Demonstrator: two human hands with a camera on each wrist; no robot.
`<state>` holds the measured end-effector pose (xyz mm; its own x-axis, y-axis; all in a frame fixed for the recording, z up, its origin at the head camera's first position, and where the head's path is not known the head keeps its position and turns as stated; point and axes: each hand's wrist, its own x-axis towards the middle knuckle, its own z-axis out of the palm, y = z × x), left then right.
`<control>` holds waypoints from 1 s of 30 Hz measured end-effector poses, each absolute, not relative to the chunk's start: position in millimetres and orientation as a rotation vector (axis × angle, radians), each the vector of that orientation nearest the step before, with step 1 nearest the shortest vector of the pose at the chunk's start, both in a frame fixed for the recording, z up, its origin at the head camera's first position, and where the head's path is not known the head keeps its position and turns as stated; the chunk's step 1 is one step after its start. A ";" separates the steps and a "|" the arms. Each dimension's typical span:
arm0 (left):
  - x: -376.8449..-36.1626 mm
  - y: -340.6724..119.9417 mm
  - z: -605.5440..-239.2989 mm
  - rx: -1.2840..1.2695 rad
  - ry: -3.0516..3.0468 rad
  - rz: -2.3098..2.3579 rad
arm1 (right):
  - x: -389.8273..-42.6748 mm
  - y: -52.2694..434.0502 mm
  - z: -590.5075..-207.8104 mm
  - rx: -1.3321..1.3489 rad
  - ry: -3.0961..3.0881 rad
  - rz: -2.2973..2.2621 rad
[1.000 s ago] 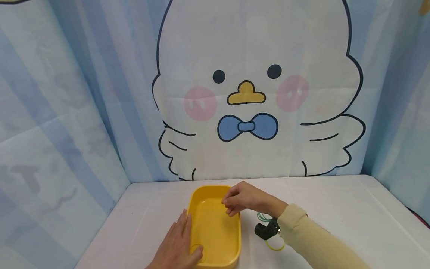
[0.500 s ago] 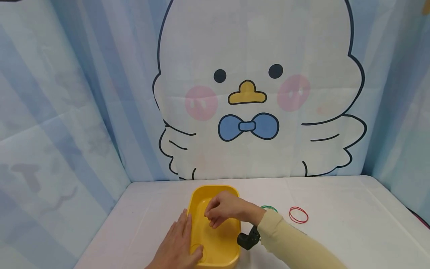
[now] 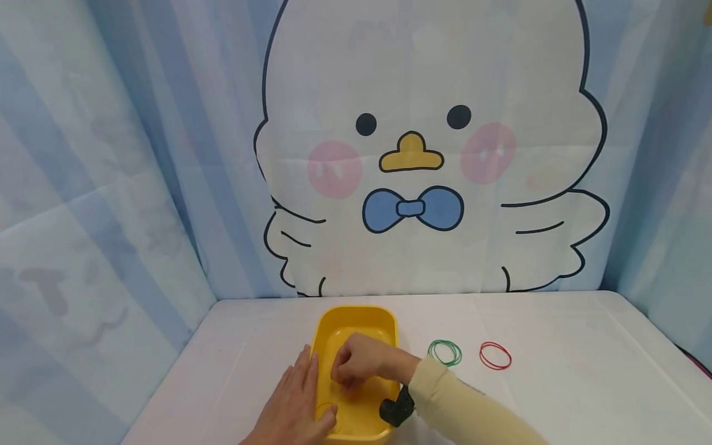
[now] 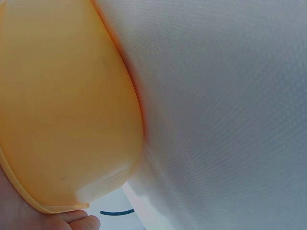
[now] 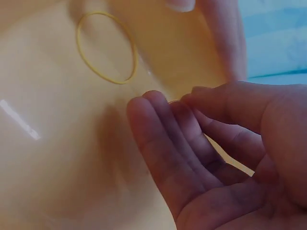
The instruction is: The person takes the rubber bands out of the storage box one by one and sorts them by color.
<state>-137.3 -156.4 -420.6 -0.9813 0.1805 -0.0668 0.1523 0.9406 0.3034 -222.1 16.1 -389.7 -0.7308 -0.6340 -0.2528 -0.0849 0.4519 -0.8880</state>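
A yellow tray [image 3: 384, 318] stands on the white table. My left hand [image 3: 295, 395] lies along its left rim, fingers straight and thumb over the inside. My right hand [image 3: 358, 364] is lowered inside the tray. In the right wrist view, that hand [image 5: 206, 143] has its thumb near bent fingertips; whether a thin thing sits between them is unclear. A yellow rubber band [image 5: 135, 52] lies on the tray floor, apart from the fingers, close to the left thumb. Green rubber bands [image 3: 458, 355] and red rubber bands [image 3: 496, 368] lie in separate groups right of the tray.
The white tabletop [image 3: 584, 371] extends right and left of the tray. A printed cloth backdrop [image 3: 411, 259] rises behind it. A black device [image 3: 397, 408] on the right wrist hangs over the tray's right rim; the sleeve covers the tabletop beneath.
My right hand has moved left and down, from the tray's upper right edge into its middle. The green and red bands have come into view. The left hand stays put.
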 end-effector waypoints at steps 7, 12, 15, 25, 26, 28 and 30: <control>-137.3 -156.1 -419.5 0.247 2.982 0.456 | -218.0 12.8 -396.6 -0.609 2.125 -1.176; -137.5 -154.5 -418.8 0.230 2.981 0.441 | -215.2 9.0 -397.5 -0.622 2.129 -1.069; -137.8 -153.8 -418.7 0.225 2.984 0.438 | -214.3 6.0 -398.1 -0.613 2.162 -1.039; -137.9 -154.6 -419.7 0.247 3.003 0.436 | -221.7 -4.5 -414.7 -0.637 2.221 -0.965; -138.1 -154.4 -419.5 0.246 2.999 0.439 | -228.2 -5.7 -426.0 -0.642 2.218 -0.968; -138.2 -154.3 -419.4 0.245 2.993 0.440 | -234.9 -8.4 -437.5 -0.653 2.233 -0.935; -138.0 -154.3 -419.5 0.249 2.992 0.439 | -231.2 -9.4 -434.3 -0.648 2.252 -0.919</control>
<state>-138.0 -154.3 -419.5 -0.9808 0.1768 -0.0819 0.1458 0.9448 0.2934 -231.2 -9.4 -434.3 -0.6913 -0.6306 -0.3526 -0.2041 0.6386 -0.7419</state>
